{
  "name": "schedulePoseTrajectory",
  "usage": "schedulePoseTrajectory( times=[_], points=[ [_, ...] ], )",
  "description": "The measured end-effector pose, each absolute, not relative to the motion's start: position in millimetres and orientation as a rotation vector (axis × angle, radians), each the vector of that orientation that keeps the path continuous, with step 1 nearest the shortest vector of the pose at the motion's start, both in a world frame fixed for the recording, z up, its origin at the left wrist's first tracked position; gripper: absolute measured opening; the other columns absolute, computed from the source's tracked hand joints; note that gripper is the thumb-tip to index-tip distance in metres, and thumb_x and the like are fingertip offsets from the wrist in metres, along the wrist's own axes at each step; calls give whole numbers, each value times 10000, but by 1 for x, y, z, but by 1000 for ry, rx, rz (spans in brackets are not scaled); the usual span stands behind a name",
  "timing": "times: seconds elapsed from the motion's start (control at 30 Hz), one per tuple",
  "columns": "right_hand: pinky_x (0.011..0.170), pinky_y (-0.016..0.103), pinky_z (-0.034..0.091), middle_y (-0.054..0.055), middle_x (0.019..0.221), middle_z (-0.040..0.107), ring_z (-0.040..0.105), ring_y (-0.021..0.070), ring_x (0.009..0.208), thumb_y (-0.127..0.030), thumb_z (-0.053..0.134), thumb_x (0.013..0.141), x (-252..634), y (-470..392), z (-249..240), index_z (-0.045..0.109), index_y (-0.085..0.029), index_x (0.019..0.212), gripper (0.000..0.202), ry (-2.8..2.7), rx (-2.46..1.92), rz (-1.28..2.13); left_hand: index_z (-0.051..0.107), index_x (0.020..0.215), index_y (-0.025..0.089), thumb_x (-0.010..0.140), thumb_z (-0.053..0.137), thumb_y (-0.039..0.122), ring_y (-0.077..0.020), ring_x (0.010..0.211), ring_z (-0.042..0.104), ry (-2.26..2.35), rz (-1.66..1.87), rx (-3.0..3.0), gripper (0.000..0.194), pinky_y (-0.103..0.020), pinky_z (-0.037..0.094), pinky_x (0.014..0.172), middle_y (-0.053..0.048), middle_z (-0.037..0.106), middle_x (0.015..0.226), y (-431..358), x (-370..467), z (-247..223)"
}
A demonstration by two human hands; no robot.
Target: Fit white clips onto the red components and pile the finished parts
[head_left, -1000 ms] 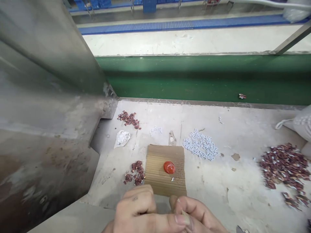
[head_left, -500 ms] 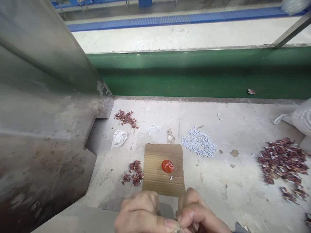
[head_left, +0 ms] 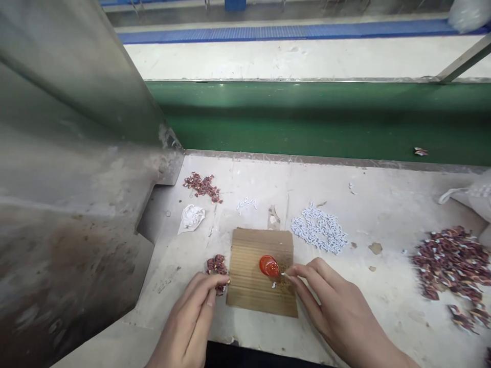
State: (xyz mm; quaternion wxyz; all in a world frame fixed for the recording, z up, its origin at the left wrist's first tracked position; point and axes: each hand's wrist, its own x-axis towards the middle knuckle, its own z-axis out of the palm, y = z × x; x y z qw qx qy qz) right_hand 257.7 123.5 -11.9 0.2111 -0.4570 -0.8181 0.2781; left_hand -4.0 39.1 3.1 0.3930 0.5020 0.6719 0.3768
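Observation:
My left hand (head_left: pixel 194 314) is over a small pile of dark red pieces (head_left: pixel 217 264) at the cardboard's left edge. Its thumb and forefinger are pinched together, and an orange-yellow edge of a small dark red piece shows at the tips. My right hand (head_left: pixel 330 299) pinches a tiny white curved piece (head_left: pixel 283 274) beside a glossy red blob (head_left: pixel 269 266). That blob sits on the square of brown cardboard (head_left: pixel 253 301). Another white curved piece (head_left: pixel 273 285) lies on the cardboard just below the blob.
Many white curved pieces (head_left: pixel 320 229) lie right of the cardboard. A large heap of dark red pieces (head_left: pixel 452 260) is far right, a smaller one (head_left: pixel 202 187) back left. A crumpled white wad (head_left: pixel 192 218), a metal panel (head_left: pixel 76 204) and a green belt (head_left: pixel 287 117) border the space.
My hands were together at the lower edge and have moved apart and forward. The left is at the small dark red pile, the right beside the red blob with a white piece.

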Motion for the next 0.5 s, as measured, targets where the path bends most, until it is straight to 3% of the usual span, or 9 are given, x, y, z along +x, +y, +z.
schedulePoseTrajectory(
  times=[0.1, 0.23, 0.37, 0.5],
  points=[
    [515, 300, 326, 10, 798, 565, 577, 176, 594, -231, 480, 1065, 255, 132, -10, 651, -233, 1058, 171, -2466, -1252, 655, 738, 1189, 305, 984, 626, 339, -231, 908, 785, 1774, 837, 1263, 236, -305, 641, 809, -35, 803, 973, 34, -19, 1],
    [523, 309, 291, -1, 806, 516, 521, 175, 601, -212, 440, 1066, 247, 136, -7, 608, -249, 1074, 172, -2635, -1172, 571, 809, 826, 273, 803, 826, 219, -228, 760, 830, 1753, 999, 1118, 61, -261, 684, 713, 0, 853, 806, 33, -20, -3],
    [506, 307, 282, -4, 804, 494, 513, 176, 593, -170, 437, 1046, 244, 141, -8, 582, -253, 1042, 166, -2710, -1127, 517, 866, 798, 297, 720, 852, 120, -220, 688, 838, 1626, 1186, 1004, 194, -213, 685, 640, 9, 866, 786, 41, -17, 0],
    [486, 307, 318, -2, 784, 502, 541, 181, 568, -188, 421, 1056, 245, 144, -5, 588, -249, 1032, 179, -2706, -1115, 470, 887, 856, 334, 732, 830, 72, -192, 735, 835, 1536, 1235, 1107, 295, -188, 676, 697, 1, 870, 833, 45, -17, 6]
  ],
)
